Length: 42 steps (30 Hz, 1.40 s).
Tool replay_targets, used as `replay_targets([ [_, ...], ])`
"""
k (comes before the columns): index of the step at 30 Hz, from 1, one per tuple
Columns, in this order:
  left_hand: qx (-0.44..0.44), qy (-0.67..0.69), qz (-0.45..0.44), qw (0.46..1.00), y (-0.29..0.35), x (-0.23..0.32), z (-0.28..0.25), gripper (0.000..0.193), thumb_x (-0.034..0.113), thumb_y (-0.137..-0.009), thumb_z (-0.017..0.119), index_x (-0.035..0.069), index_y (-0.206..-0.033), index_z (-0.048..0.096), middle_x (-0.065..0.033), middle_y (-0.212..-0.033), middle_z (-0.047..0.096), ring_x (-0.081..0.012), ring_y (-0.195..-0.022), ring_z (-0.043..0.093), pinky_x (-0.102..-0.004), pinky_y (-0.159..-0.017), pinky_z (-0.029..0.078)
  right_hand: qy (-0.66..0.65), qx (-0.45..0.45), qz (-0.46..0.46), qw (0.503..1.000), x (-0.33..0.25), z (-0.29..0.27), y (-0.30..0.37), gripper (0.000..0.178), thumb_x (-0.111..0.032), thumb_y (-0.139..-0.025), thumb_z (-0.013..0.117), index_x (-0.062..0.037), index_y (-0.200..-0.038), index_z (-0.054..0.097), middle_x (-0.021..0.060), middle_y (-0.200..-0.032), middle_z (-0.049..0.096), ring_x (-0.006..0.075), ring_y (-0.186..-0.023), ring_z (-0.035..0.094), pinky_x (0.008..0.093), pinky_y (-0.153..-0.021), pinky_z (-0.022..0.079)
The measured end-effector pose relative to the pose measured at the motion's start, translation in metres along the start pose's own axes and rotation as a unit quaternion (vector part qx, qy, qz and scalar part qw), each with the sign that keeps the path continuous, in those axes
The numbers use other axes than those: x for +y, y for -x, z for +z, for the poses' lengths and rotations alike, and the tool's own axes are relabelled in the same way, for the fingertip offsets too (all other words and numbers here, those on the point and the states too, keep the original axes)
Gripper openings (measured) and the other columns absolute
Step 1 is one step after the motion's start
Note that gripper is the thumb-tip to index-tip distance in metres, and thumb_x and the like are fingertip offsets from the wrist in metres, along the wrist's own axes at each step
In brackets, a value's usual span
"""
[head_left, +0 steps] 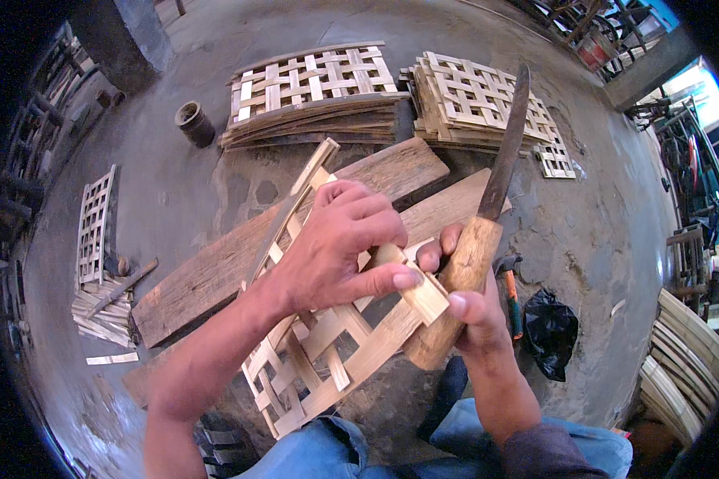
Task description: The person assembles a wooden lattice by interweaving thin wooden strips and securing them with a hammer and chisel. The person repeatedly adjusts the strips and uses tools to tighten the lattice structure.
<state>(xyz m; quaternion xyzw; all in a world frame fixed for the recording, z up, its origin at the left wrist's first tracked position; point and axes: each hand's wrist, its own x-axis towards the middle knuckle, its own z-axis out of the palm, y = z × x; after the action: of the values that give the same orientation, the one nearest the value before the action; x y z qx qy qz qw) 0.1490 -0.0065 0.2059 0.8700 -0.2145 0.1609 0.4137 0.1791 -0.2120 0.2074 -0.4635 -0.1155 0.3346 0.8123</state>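
Observation:
A woven lattice panel of pale, bamboo-like strips (383,345) lies tilted over my lap. My left hand (355,239) is closed at its right edge, thumb and fingers pinching a short folded strip end (425,300). In my right hand (483,307) is a long knife (473,254), its thick wooden handle in my palm and its dark blade pointing up and away. My right thumb and fingertips also touch the strip end beside the handle. Part of the panel is hidden behind my left hand and forearm.
Two wooden planks (208,271) lie beyond the panel. Farther off are two stacks of lattice panels (311,80) (487,96) and a round pot (193,124). A leaning panel (96,227) stands left. On the right lie a hammer (513,299), a black plastic bag (551,331) and long strips (683,375).

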Motion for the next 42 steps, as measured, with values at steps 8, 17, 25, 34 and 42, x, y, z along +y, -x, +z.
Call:
replay_targets([
  [8,-0.002,0.016,-0.014,1.000,0.002,0.003,0.002,0.045,0.054,-0.076,0.065,0.010,-0.077,0.057,-0.0040,-0.077,0.048,-0.0245,-0.081,0.046,-0.0392,-0.083,0.032,-0.028,-0.017,0.007,0.999,0.001,-0.002,0.003,0.062,-0.016,-0.061,0.078,-0.0103,-0.111,0.041,0.0082,-0.105,0.056,0.0187,-0.102,0.055,0.0334,-0.092,0.043],
  [17,0.012,0.010,0.002,1.000,0.001,-0.002,0.004,0.045,0.054,-0.076,0.066,0.010,-0.076,0.057,-0.0040,-0.076,0.048,-0.0242,-0.080,0.047,-0.0392,-0.083,0.033,-0.058,-0.005,-0.013,0.998,0.003,0.004,0.004,0.065,-0.012,-0.060,0.080,-0.0111,-0.112,0.041,0.0072,-0.105,0.054,0.0190,-0.102,0.054,0.0339,-0.092,0.044],
  [25,0.003,0.007,-0.001,1.000,0.001,0.000,0.002,0.045,0.053,-0.077,0.066,0.010,-0.079,0.059,-0.0037,-0.077,0.050,-0.0236,-0.081,0.048,-0.0392,-0.084,0.032,-0.069,0.000,-0.023,0.997,0.004,0.007,0.006,0.064,-0.010,-0.061,0.079,-0.0112,-0.112,0.040,0.0064,-0.102,0.053,0.0168,-0.099,0.054,0.0327,-0.089,0.045],
  [34,0.012,0.041,0.004,0.999,0.000,-0.009,0.000,0.046,0.052,-0.081,0.060,0.007,-0.077,0.057,-0.0058,-0.078,0.051,-0.0257,-0.081,0.048,-0.0399,-0.081,0.034,-0.023,0.030,-0.014,0.999,-0.002,0.008,0.006,0.060,-0.020,-0.065,0.077,-0.0112,-0.112,0.040,0.0093,-0.104,0.056,0.0192,-0.099,0.055,0.0331,-0.087,0.047],
  [42,-0.002,0.064,0.005,0.998,-0.003,-0.010,0.007,0.044,0.049,-0.084,0.058,0.006,-0.079,0.056,-0.0072,-0.080,0.052,-0.0266,-0.083,0.048,-0.0394,-0.079,0.036,-0.004,0.043,-0.031,0.999,0.002,0.010,0.003,0.061,-0.022,-0.066,0.077,-0.0107,-0.112,0.039,0.0091,-0.103,0.056,0.0194,-0.098,0.056,0.0330,-0.084,0.048],
])
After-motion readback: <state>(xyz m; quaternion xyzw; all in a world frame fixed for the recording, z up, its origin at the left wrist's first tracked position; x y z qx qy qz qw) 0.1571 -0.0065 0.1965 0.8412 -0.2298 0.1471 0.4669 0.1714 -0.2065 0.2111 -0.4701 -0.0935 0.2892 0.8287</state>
